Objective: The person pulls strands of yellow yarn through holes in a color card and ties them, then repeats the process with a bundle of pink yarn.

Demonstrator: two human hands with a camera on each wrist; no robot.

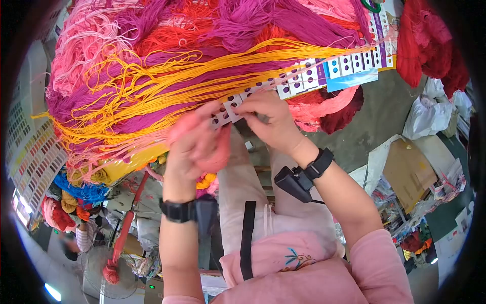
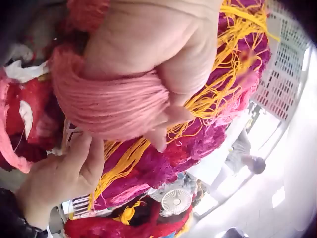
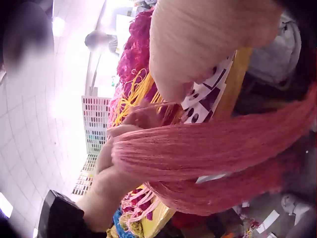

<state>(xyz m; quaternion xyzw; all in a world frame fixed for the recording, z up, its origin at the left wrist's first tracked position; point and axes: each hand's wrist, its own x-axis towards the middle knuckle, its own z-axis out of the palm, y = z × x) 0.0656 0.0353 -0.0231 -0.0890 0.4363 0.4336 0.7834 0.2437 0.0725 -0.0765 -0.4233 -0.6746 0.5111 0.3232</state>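
A thick skein of salmon-pink yarn point(image 2: 109, 106) is looped through my left hand point(image 1: 190, 139), whose fingers and thumb curl round it. In the right wrist view the skein point(image 3: 213, 148) hangs from the left hand in two long bundles. My right hand point(image 1: 271, 119) is close beside it, thumb and forefinger pinched together over a row of white cards with dark holes point(image 1: 234, 104). A thin pink strand point(image 3: 158, 104) runs from the left hand to the right fingertips. Part of the right fingertips is hidden in the right wrist view.
Yellow yarn point(image 1: 202, 66) lies across magenta yarn point(image 1: 243, 25) and pink yarn point(image 1: 91, 45) on the table. Dark red skeins point(image 1: 422, 40) hang at the far right. A red fan point(image 1: 111, 271) stands lower left. Colour charts point(image 1: 35, 157) are at the left.
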